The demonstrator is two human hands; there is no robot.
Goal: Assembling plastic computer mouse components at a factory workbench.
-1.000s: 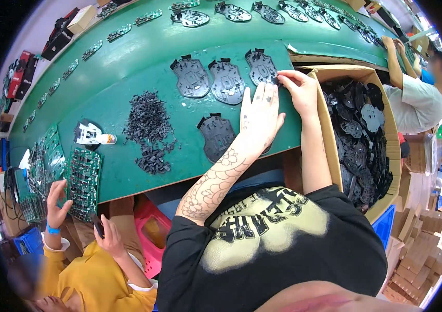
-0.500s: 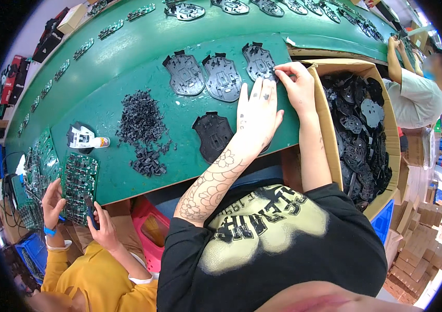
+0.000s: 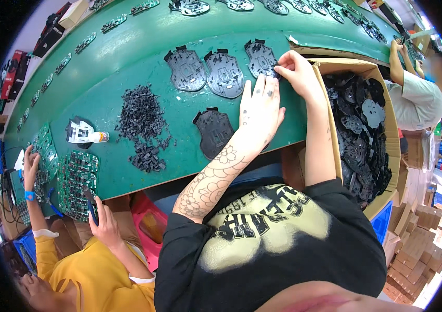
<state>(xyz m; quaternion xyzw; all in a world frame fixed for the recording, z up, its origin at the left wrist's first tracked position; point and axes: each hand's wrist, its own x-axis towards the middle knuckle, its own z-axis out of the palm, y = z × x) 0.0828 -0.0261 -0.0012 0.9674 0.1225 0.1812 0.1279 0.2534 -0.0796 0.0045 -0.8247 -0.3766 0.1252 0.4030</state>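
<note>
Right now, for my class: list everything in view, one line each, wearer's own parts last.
Bench: 1, green, middle
Flat shells: at least 4, black, near the hands
Shell row: several, dark and pale, far side
Pale shell: 1, white and black, left
Bottle: 1, mostly white, beside it
Small pieces: uncountable, black, left of flat shells
Circuit boards: many, green, left, far side
Filled box: 1, brown, right
Cartons: many, brown, far right
Hand tool: 1, dark blue, lower left
Co-workers: at least 2, yellow and pale tops, left and right
Shirt: 1, black, lower middle
Left hand: 1, bare, at rightmost flat shell
Right hand: 1, bare, same shell's edge
</note>
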